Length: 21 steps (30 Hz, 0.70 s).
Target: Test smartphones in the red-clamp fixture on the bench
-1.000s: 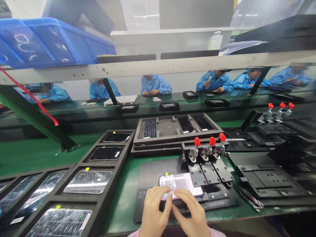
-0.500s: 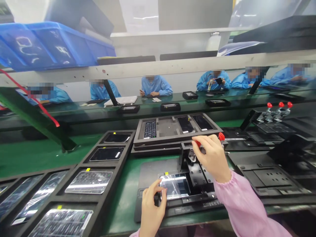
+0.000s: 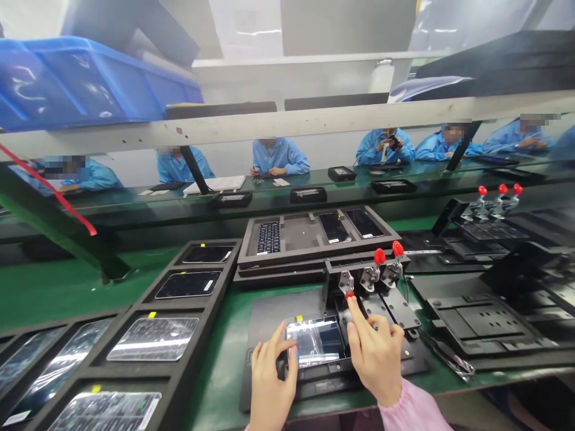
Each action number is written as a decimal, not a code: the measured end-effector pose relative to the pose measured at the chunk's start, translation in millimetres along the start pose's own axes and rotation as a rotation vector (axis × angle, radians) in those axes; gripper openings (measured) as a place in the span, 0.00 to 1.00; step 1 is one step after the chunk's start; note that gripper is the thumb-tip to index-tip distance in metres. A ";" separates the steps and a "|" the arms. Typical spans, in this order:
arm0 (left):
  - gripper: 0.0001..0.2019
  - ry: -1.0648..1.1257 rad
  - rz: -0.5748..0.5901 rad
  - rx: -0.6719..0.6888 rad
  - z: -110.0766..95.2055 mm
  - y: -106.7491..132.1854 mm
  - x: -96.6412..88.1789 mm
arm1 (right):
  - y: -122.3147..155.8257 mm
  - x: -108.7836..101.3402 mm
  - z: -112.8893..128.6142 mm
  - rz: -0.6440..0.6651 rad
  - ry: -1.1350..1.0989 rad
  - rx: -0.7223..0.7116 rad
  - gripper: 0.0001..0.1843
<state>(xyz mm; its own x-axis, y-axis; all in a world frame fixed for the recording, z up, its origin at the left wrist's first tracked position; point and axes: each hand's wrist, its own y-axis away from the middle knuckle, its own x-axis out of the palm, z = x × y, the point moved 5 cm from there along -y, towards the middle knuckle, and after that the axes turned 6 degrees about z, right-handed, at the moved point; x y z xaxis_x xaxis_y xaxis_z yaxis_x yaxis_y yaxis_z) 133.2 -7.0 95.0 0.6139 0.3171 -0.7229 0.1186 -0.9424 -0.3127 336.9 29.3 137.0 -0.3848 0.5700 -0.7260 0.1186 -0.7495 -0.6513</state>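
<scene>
1. Our left hand (image 3: 272, 377) and right hand (image 3: 375, 359) are apart, with a smartphone under clear film (image 3: 317, 341) lying between them on a black fixture plate (image 3: 269, 317).
2. The left hand is open, its fingertips resting against the phone's left edge, not clamped on it.
3. The right index fingertip touches the red knob (image 3: 349, 294) of the nearest toggle clamp (image 3: 345, 282); we see no grip closed around it.
4. That knob is tipped low towards the phone, while the other two red knobs (image 3: 380, 256) stand raised, so one of the three clamps is down and two are left up.
5. The phone is in place on the plate, with its film on and no clamp bar over it.
6. To our left, a black foam tray (image 3: 197, 311) holds more phones in its slots. Ahead, a second tray (image 3: 314, 257) holds two phones. Across the bench, people in blue smocks (image 3: 278, 157) work at their own places.
</scene>
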 end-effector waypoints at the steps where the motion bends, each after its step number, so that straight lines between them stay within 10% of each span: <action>1: 0.23 0.003 0.015 -0.004 0.4 -0.1 0.9 | -0.2 2.6 0.3 0.017 0.025 0.000 0.25; 12: 0.24 0.090 0.160 -0.001 -1.1 -5.2 -2.2 | 21.6 3.0 43.3 0.138 -0.130 -0.317 0.31; 21: 0.17 -0.104 0.284 0.189 4.7 6.6 -9.1 | 19.0 7.4 42.6 0.041 -0.229 -0.169 0.24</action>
<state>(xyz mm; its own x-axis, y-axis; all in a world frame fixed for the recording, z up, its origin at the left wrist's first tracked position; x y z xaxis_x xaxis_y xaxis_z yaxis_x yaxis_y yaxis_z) 124.8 -15.6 96.7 0.5181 0.0635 -0.8530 -0.1981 -0.9612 -0.1918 297.3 4.9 128.7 -0.5713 0.4350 -0.6960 0.2817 -0.6926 -0.6641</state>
